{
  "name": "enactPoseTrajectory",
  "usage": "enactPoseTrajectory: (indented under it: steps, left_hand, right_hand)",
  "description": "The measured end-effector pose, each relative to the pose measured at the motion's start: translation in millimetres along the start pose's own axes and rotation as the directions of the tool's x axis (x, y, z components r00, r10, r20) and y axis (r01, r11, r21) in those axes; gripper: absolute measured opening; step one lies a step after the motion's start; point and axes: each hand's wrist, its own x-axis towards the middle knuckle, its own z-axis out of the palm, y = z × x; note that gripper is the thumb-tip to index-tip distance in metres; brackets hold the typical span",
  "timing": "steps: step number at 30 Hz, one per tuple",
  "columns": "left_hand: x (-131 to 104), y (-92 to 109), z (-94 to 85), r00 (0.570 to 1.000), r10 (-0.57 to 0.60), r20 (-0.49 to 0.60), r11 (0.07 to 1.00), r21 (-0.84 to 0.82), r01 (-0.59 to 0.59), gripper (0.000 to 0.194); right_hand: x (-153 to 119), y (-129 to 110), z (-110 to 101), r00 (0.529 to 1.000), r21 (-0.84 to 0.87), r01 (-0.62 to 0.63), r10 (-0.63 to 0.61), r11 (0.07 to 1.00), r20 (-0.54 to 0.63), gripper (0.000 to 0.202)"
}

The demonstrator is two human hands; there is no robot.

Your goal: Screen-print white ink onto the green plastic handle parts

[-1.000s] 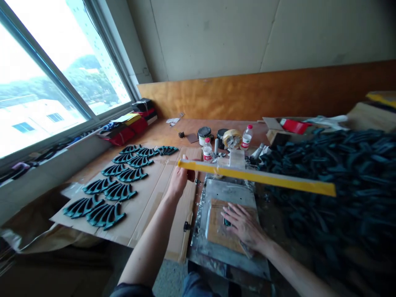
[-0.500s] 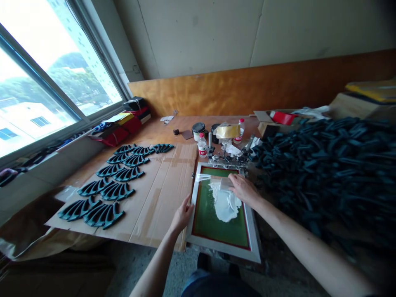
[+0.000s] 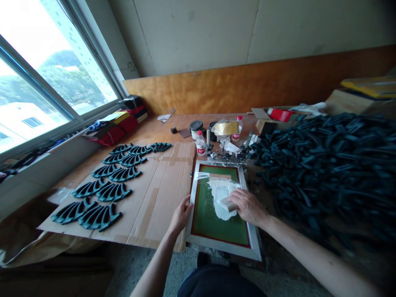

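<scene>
A screen-printing frame [image 3: 221, 246] with a green mesh [image 3: 204, 225] lies in front of me. My left hand [image 3: 182, 215] is closed on its left edge, fingers hooked at the rim. White ink [image 3: 223, 214] is spread over the mesh's middle. My right hand [image 3: 250, 207] is closed round a small pale squeegee [image 3: 228, 204], whose blade lies in the ink. Above the ink rests a thin brownish strip [image 3: 220, 177], its ends smeared white. A metal hinge clamp [image 3: 227, 160] runs along the frame's far end.
Left, curved dark-green plastic parts [image 3: 100, 215] lie in rows on a cardboard sheet [image 3: 161, 198]. A large heap of similar dark pieces [image 3: 312, 165] crowds the right. Behind the frame stand a red-capped bottle [image 3: 201, 144], a lidded tub [image 3: 196, 129] and a roll of tape [image 3: 225, 128].
My right hand has drawn the squeegee towards me, from the ink's far edge to its near part. The left hand stays at the frame's edge. The view has shifted slightly.
</scene>
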Motion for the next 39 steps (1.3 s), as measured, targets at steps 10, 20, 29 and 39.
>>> enactPoseTrajectory:
  steps: [10,20,29,39]
  left_hand:
    - [-6,23,-11.6,0.994,-0.035,0.099,0.970,-0.237,0.058,0.083]
    - [2,174,-50.1,0.965,0.229,-0.129,0.797,-0.544,-0.261,0.048]
    - [6,183,-6.9,0.987,0.112,-0.120,0.764,-0.624,-0.162,0.056]
    - [-39,47,39.4,0.946,-0.312,0.094,0.928,-0.183,0.324,0.058]
  right_hand:
    - [39,9,-18,0.988,-0.018,-0.155,0.154,0.988,-0.019,0.048]
    - [12,87,-50,0.749,0.077,-0.605,0.599,0.793,-0.282,0.032]
    - [-15,1,47,0.809,-0.092,-0.585,0.588,0.806,0.009,0.009]
    - [-46,-3,14,0.909,-0.081,-0.404,0.391,0.911,-0.143,0.011]
